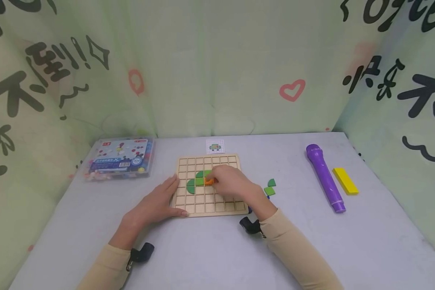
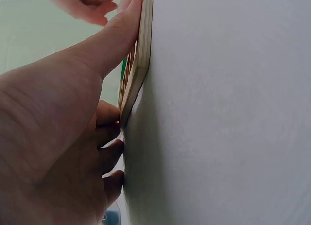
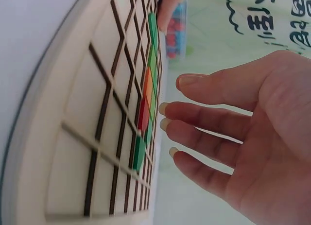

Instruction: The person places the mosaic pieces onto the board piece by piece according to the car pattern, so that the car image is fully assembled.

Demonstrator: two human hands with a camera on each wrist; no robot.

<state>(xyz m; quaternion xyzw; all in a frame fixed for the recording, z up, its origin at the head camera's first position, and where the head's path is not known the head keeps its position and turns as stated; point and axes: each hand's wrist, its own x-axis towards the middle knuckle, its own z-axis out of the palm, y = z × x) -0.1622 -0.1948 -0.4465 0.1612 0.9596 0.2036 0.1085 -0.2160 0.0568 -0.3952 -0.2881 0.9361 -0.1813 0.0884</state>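
Observation:
A wooden grid board (image 1: pixel 185 205) lies on the table with coloured tiles on it. Dark green curved tiles (image 1: pixel 191 186), a light green tile (image 1: pixel 199 181) and an orange tile (image 1: pixel 208 182) sit near its middle. In the right wrist view a red tile (image 3: pixel 143 115) shows beside the orange one. My left hand (image 1: pixel 155 203) steadies the board's near left corner, its thumb along the front edge and fingertips against the left side. Over the tiles hovers my right hand (image 1: pixel 230 181), fingers loosely bent; nothing shows between them in the right wrist view (image 3: pixel 238 123).
A small pattern card (image 1: pixel 215 146) lies behind the board. Loose green tiles (image 1: pixel 270 190) lie right of it, with dark blue ones partly hidden by the right wrist. A clear plastic box (image 1: pixel 121 157) stands back left; a purple microphone (image 1: pixel 324 177) and yellow block (image 1: pixel 345 181) lie right.

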